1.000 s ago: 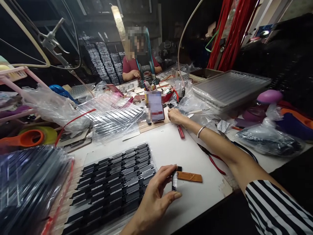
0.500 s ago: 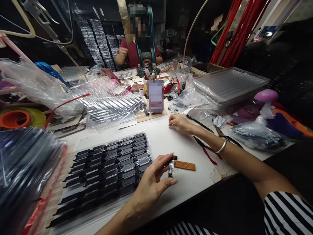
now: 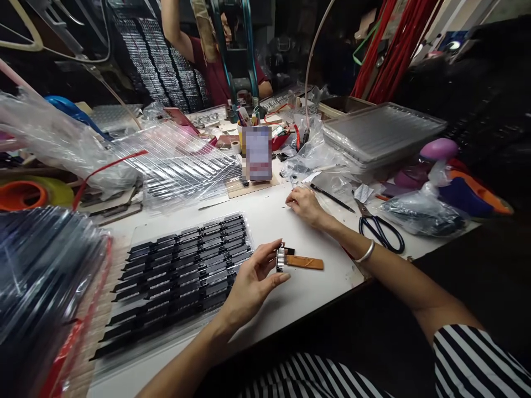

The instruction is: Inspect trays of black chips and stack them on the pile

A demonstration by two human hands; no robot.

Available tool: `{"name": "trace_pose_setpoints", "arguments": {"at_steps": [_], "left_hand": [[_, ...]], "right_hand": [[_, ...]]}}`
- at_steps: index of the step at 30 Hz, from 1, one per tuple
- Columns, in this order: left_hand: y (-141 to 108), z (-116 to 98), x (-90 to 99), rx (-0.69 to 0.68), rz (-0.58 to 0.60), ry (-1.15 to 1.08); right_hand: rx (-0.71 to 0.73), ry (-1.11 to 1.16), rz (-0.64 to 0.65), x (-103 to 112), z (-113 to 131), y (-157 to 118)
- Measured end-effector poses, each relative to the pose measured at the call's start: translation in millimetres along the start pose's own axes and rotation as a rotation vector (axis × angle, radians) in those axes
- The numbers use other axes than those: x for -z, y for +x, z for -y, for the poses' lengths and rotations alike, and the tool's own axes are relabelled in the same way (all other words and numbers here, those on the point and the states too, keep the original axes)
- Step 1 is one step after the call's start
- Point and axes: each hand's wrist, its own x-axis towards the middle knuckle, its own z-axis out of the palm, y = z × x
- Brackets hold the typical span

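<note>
My left hand (image 3: 251, 282) grips a small black piece with a row of pale, comb-like teeth (image 3: 281, 258), upright between thumb and fingers. Just behind it lies a flat orange-brown strip (image 3: 305, 262) on the white board (image 3: 265, 218). Farther back, my right hand (image 3: 306, 205) rests low over the board, its fingertips pinched together; whatever they hold is too small to make out. Left of my left hand, a clear tray (image 3: 249, 226) carries rows of similar black toothed pieces (image 3: 186, 265).
Black-handled scissors (image 3: 381, 232) and a dark pen-like tool (image 3: 332, 198) lie near my right forearm. A phone-like screen (image 3: 258, 155) stands at the back. Plastic-wrapped bundles (image 3: 45, 276) flank the left side; stacked clear trays (image 3: 381, 132) sit back right. Across the table, a person raises an arm (image 3: 176, 33).
The view has shifted slightly, and my right forearm now covers most of the red-handled pliers. Both hands keep nearly the same pose. The person opposite has raised an arm.
</note>
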Motion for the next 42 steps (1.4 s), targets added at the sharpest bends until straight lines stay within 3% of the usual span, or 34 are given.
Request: {"name": "trace_pose_setpoints", "arguments": {"at_steps": [5,10,15,20,28,34,42], "left_hand": [[1.5,-2.7,2.2,-0.027,0.004,-0.064],[-0.7,-7.7,1.2,0.026,0.007,-0.075],[-0.6,-7.1,-2.1,0.053,0.059,-0.178],[2.9,-5.3,-3.2,0.035,0.088,-0.268],[0.9,-7.1,-4.0,0.063,0.101,-0.193],[0.0,-3.0,-7.6,-0.019,0.055,-0.119],[-0.7,-5.8,-9.1,-0.016,0.034,-0.108]], "right_hand": [[0.050,-0.035,0.007,-9.6,17.0,-2.8],[0.123,0.072,-0.004,21.5,35.8,-42.9],[0.124,0.501,-0.198,51.4,53.5,-95.2],[-0.019,0.774,-0.194,37.9,64.2,-124.7],[-0.119,0.899,-0.120,28.1,70.7,-137.4],[-0.014,0.859,-0.119,28.4,79.9,-139.5],[0.023,0.804,-0.168,23.2,84.6,-138.3]]}}
